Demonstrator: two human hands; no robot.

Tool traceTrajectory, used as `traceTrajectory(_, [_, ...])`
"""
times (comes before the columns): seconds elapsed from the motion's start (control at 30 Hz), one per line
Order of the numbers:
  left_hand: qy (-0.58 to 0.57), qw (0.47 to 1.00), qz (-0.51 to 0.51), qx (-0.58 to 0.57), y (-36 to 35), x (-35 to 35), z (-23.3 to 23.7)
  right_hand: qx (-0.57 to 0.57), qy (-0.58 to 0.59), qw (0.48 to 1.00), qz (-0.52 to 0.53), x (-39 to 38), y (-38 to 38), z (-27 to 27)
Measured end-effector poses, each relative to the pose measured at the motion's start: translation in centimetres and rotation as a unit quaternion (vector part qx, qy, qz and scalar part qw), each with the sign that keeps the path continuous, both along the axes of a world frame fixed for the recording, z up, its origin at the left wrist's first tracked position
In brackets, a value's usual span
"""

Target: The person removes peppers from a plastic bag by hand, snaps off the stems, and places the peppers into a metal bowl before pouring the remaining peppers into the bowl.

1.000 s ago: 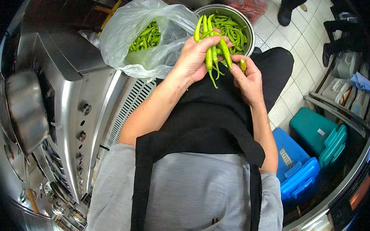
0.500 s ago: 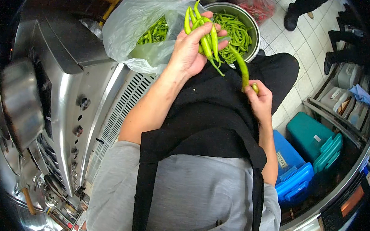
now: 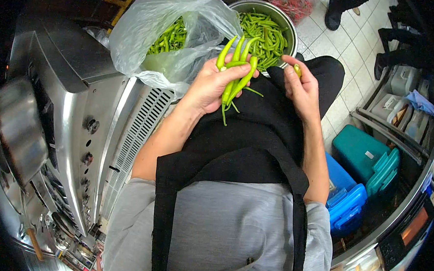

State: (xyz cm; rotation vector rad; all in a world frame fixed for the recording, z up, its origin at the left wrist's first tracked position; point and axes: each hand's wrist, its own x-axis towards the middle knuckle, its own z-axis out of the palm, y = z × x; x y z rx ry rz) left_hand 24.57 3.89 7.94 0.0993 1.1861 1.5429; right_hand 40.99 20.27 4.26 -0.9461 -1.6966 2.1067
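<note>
Several long green chili peppers (image 3: 239, 78) are held in my left hand (image 3: 212, 86), its thumb pressed across them and their thin stems hanging down. My right hand (image 3: 303, 88) is curled round a small bit of green pepper (image 3: 297, 69); only its end shows between the fingers. Just beyond both hands is a round metal bowl (image 3: 294, 34) filled with green chili peppers (image 3: 266, 37). Left of it, an open clear plastic bag (image 3: 129, 37) holds more green chili peppers (image 3: 169, 37).
A steel stove (image 3: 101, 105) with knobs runs along the left, with a large pan (image 3: 21, 130) on it. Blue (image 3: 344, 196) and teal (image 3: 361, 150) plastic bins stand at right. A bag of red peppers (image 3: 292, 4) lies beyond the bowl. Another person's shoe (image 3: 333, 16) is on the tiles.
The long pepper in my right hand no longer shows there. My right hand has risen toward the bowl, and my left hand has come down nearer my lap with its peppers.
</note>
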Motion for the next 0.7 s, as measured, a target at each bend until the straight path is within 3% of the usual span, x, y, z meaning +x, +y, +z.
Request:
traceTrajectory(0.17, [0.102,0.994,-0.036,-0.019,0.1,1.4,-1.9,0.003,0.001,0.996,0.085,-0.9,-2.3,-0.5])
traceTrajectory(0.23, [0.085,0.991,-0.095,-0.03,0.1,1.1,-1.0,-0.078,0.007,0.994,0.08,-1.2,-2.9,0.2])
traceTrajectory(0.3, [0.127,0.981,-0.124,-0.075,0.2,1.3,-0.1,-0.076,0.024,0.995,0.064,-1.3,-3.0,0.2])
traceTrajectory(0.43, [0.128,0.982,-0.118,-0.067,0.9,1.8,0.3,-0.13,0.038,0.989,0.051,-1.2,-2.7,0.4])
traceTrajectory(0.57, [0.203,0.972,-0.112,-0.023,0.9,1.9,0.0,-0.154,0.048,0.987,0.002,-1.0,-3.0,0.6])
traceTrajectory(0.63, [0.184,0.976,-0.114,-0.003,0.7,1.2,0.2,-0.172,0.087,0.981,0.006,-0.7,-2.9,0.3])
traceTrajectory(0.7, [0.055,0.987,-0.15,0.012,0.6,0.3,-0.2,-0.208,0.096,0.973,0.004,-0.6,-2.8,0.3])
